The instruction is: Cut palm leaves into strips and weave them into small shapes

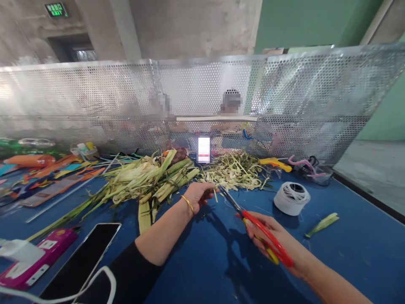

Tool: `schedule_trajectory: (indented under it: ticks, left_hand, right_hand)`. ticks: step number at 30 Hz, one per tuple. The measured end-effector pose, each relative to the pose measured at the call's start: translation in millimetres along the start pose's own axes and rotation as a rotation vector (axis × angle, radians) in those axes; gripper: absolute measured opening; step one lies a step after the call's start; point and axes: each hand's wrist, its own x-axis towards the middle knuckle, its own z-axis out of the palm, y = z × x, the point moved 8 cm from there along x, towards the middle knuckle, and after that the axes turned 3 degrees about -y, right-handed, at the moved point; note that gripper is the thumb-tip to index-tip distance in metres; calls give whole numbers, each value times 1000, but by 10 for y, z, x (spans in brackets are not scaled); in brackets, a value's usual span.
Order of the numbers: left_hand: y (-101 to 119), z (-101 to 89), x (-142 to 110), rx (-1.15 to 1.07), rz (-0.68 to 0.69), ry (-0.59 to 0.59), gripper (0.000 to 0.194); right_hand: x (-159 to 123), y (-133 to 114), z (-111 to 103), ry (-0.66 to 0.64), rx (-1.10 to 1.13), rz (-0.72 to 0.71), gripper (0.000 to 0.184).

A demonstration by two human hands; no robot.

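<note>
My right hand (265,232) is wrapped around the red and yellow handles of a pair of scissors (234,203). The metal blades reach up and left, their tips close to the fingertips of my left hand (200,196). Those fingers are pinched together, and a short pale husk strip (216,195) shows at their tips. Just beyond lies a heap of shredded pale green husk strips (236,171). Left of it spreads a larger pile of corn husks and stalks (145,177), some hanging toward me.
A white spool of string (291,198) and a loose husk piece (322,224) lie to the right. A yellow glue gun (275,164) rests behind. At left are a phone (85,257), a magenta power strip (41,255) and a white cable. A perforated metal screen (196,84) closes off the back.
</note>
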Motion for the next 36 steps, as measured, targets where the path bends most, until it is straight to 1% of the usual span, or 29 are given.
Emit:
schedule_trajectory:
  ticks: [5,11,17,22,27,36]
  left_hand:
    - [-30,64,-33,32,2,-18,16]
    - [-86,108,-20,52,-11,-34,8]
    - [-120,126,-13,38,-23,-37,11]
    - [-129,137,-16,38,-22,-32,15]
    - [-131,130,-1,40,-15,-24,16]
    - [-136,124,18,37,-9,-24,15]
  right_hand:
    - [45,-11,-5,-12,-70,-30,57]
    - [70,-50,-6,-18,-173,-75,59]
    - [80,-2,-21,7,-161,-39,55]
    - [69,-12,-12,40,-149,-20,50]
    - [69,-15,33,22,-146,-32,48]
    - [96,13,78,12,-162,-48,55]
